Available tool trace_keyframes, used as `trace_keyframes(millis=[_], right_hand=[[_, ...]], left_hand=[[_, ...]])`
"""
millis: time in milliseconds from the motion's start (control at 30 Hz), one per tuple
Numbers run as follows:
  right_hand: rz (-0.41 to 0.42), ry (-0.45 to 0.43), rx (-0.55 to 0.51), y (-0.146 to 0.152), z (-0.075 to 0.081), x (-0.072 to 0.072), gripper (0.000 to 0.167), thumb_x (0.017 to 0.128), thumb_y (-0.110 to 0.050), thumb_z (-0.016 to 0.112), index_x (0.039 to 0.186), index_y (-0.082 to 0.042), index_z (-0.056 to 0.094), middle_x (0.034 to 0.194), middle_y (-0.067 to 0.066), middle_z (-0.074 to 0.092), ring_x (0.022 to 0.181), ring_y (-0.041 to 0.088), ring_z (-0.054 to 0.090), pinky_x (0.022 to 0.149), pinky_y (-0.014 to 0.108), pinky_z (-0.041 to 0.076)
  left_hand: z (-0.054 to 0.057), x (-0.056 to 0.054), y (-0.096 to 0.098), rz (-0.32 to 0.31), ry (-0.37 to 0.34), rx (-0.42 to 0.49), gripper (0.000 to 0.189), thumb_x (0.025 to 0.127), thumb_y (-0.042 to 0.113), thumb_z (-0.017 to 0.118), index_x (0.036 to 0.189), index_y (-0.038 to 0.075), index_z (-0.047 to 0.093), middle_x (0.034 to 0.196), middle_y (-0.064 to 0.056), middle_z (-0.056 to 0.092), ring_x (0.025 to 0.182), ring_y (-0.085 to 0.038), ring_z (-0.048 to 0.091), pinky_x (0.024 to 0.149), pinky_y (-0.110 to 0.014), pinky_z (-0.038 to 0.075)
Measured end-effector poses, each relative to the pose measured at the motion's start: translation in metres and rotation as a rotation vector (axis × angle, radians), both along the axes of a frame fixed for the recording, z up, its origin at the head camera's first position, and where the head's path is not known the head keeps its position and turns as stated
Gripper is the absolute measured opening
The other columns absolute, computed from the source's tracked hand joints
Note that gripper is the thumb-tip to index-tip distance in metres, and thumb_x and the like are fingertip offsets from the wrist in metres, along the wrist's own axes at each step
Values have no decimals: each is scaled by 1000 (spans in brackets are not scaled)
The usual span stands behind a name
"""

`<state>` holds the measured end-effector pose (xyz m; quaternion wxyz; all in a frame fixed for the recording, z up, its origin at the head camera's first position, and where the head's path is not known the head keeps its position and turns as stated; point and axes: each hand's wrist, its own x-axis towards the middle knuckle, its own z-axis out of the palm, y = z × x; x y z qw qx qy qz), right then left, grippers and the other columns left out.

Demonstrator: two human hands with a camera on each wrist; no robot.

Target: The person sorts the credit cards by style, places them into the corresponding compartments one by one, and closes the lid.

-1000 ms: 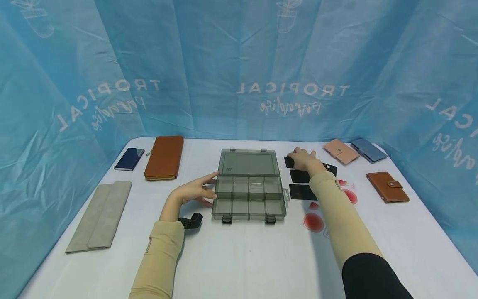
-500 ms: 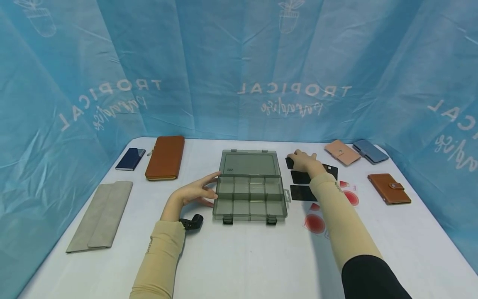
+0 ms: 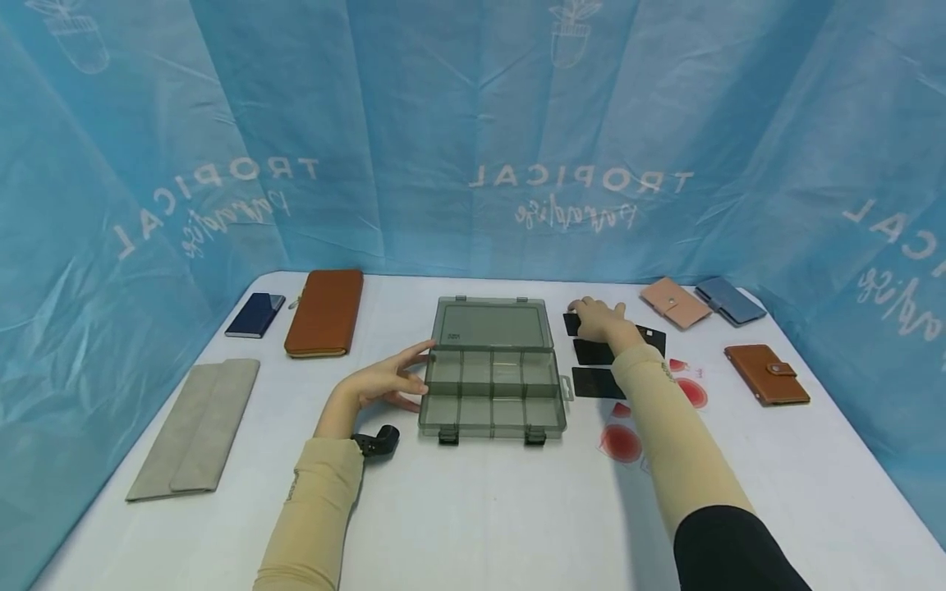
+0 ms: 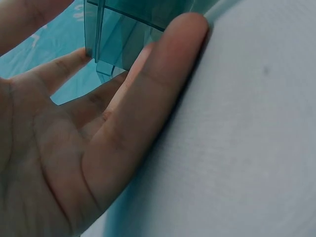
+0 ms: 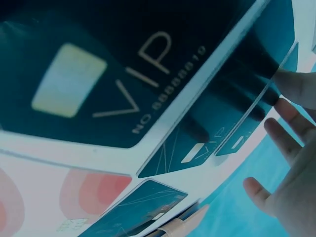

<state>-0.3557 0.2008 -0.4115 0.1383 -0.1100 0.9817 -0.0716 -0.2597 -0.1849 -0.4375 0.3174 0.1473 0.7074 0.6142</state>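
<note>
In the head view, a see-through grey-green compartment box (image 3: 491, 410) sits mid-table, its lid (image 3: 491, 324) folded back. My left hand (image 3: 380, 379) rests spread fingers along the box's left side; the left wrist view shows the fingertips against the clear wall (image 4: 118, 29). My right hand (image 3: 600, 318) reaches over the farthest black card (image 3: 571, 324) to the right of the box. Its thumb and fingertips are right at a card's edge in the right wrist view. Two more black cards, a middle one (image 3: 591, 352) and a near one (image 3: 594, 382), lie closer to me.
Cards with red circles (image 3: 621, 443) lie beside the right forearm. On the right are a pink card holder (image 3: 674, 302), a blue one (image 3: 730, 300) and a brown one (image 3: 767, 373). Leftward lie a brown notebook (image 3: 325, 313), a navy booklet (image 3: 254, 315) and a grey sleeve (image 3: 195, 428).
</note>
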Motion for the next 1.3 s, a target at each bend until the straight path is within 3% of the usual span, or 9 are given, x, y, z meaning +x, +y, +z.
trace_keyframes(millis=[167,333,500,767,1033,1167,1300], right_hand=[[21,-16,1,0,-1,-1,56,87,-2,44,142,-13,36,143,21,29,127,40,33,101,71,10],[53,12,17,-2,2,-2,60,87,1,45,143,-17,35,141,20,31,121,40,39,99,72,14],[79,51,75,-5,6,-2,56,89,-4,48,143,-18,36,142,19,35,125,40,37,99,70,17],[79,27,80,-6,5,0,60,88,0,46,144,-19,34,142,22,32,127,41,34,100,71,13],[101,25,159,-10,6,3,62,88,1,47,145,-20,32,140,20,36,122,41,37,98,64,24],[102,119,181,-4,4,-2,47,89,0,46,130,-21,54,130,15,49,112,36,40,90,54,29],[12,267,41,5,8,-2,32,92,-2,43,110,-16,65,116,14,58,101,34,48,85,52,33]], left_hand=[[0,1,-1,-4,-4,1,86,85,2,61,150,25,9,153,-16,0,87,-19,56,81,-50,52],[1,0,0,-11,3,10,86,85,3,62,150,23,8,152,-18,-1,87,-19,56,81,-50,52],[0,-1,-1,-13,7,15,88,85,5,64,150,23,7,152,-19,-2,88,-18,56,82,-50,52],[0,-1,0,-18,8,17,87,85,3,62,150,22,7,152,-19,-3,85,-17,56,81,-50,52],[-4,2,1,-3,-4,0,86,85,1,61,150,23,8,153,-18,-2,88,-18,55,81,-49,52],[-3,1,1,5,3,1,87,85,2,62,150,22,9,152,-19,-2,88,-19,55,81,-49,52],[-2,-1,1,-1,5,4,88,84,4,64,150,21,8,152,-20,-3,88,-19,55,81,-49,52]])
